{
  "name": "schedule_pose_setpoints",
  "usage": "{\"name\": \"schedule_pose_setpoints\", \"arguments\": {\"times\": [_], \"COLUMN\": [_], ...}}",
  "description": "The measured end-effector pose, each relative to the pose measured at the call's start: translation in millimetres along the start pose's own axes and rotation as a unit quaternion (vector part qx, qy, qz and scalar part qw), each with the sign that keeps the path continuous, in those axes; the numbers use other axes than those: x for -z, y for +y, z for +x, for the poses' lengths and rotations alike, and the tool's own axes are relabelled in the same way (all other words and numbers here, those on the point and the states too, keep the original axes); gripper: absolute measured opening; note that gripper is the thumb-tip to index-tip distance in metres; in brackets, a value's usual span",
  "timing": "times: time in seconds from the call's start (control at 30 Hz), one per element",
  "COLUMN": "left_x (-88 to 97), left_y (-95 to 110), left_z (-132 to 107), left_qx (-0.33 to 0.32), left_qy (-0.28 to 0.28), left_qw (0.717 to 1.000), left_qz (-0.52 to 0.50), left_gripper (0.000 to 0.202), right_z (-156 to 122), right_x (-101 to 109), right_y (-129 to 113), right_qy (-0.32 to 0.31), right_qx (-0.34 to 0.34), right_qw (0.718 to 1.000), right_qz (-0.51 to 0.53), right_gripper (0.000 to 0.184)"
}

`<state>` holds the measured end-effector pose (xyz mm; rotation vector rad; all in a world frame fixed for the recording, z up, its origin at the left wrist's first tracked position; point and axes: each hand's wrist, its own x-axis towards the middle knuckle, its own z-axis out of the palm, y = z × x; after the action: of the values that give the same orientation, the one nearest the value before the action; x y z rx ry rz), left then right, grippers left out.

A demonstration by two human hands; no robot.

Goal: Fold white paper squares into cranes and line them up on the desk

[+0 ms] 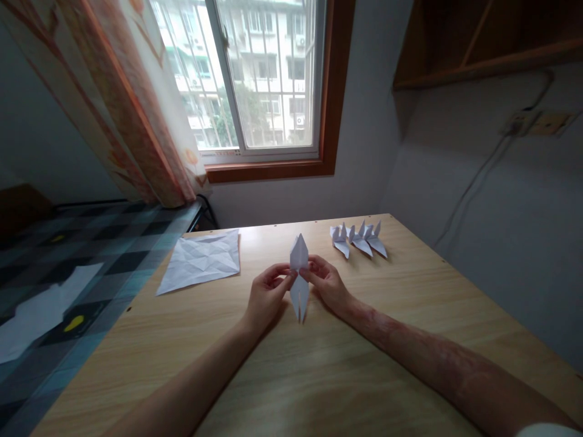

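Note:
A folded white origami paper (pixel 299 292) stands out between my two hands, pointed at the top and split into two narrow tips below. My left hand (pixel 269 291) pinches its left edge, thumb on the front face. From the other side my right hand (pixel 328 284) grips it the same way, its thumb close to the left one. The fingers behind the paper are partly hidden. Farther back on the right, several finished folded paper cranes (pixel 361 241) sit in a row. A creased sheet of paper (pixel 204 258) lies flat at the back left.
The wooden table (pixel 282 382) carries all of this. Left of it is a bed with a checked cover (pixel 104 233), where white paper sheets (pixel 40 312) lie. A window (pixel 273 79), a curtain (pixel 132 103) and a wall shelf (pixel 492 54) surround the table.

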<state>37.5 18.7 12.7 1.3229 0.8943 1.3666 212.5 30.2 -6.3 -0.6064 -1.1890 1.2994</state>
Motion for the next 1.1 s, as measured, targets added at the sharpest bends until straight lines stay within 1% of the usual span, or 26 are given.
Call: {"name": "schedule_pose_setpoints", "arguments": {"times": [0.13, 0.23, 0.33, 0.43, 0.53, 0.57, 0.67, 0.77, 0.93, 1.1], "left_x": [0.2, 2.1, 3.6, 3.2, 2.2, 2.0, 2.5, 3.5, 5.1, 6.5], "left_y": [4, 7, 6, 2, -2, -3, -4, -5, -7, -6], "left_z": [-1, -1, -1, -1, 0, 1, 1, 2, 4, 5], "left_qx": [0.001, 0.007, 0.011, 0.016, 0.013, 0.009, 0.0, -0.002, -0.021, -0.081], "left_qy": [-0.002, 0.0, 0.004, -0.001, -0.013, -0.016, -0.012, 0.001, 0.016, 0.033], "left_qw": [1.0, 1.0, 1.0, 1.0, 1.0, 1.0, 1.0, 1.0, 1.0, 0.994], "left_qz": [0.005, 0.008, 0.002, 0.01, 0.003, -0.002, -0.01, -0.011, 0.003, 0.064], "left_gripper": [0.034, 0.03, 0.03, 0.034, 0.045, 0.046, 0.047, 0.048, 0.043, 0.025], "right_z": [-2, -4, -6, -7, -7, -7, -7, -6, -3, -2], "right_x": [1, 4, 6, 6, 3, 1, -2, -1, 2, 4], "right_y": [-4, -6, -7, -7, -7, -6, -3, 1, 7, 2], "right_qy": [-0.01, -0.01, -0.02, -0.029, -0.021, -0.017, -0.029, -0.043, -0.029, 0.005], "right_qx": [0.014, 0.032, 0.019, -0.004, -0.01, -0.008, -0.018, -0.035, -0.021, 0.015], "right_qw": [0.998, 0.995, 0.995, 0.997, 0.998, 0.999, 0.999, 0.998, 0.999, 0.994], "right_qz": [-0.058, -0.089, -0.091, -0.065, -0.058, -0.047, 0.001, 0.017, -0.031, -0.108], "right_gripper": [0.01, 0.017, 0.024, 0.032, 0.025, 0.026, 0.032, 0.035, 0.028, 0.03]}}
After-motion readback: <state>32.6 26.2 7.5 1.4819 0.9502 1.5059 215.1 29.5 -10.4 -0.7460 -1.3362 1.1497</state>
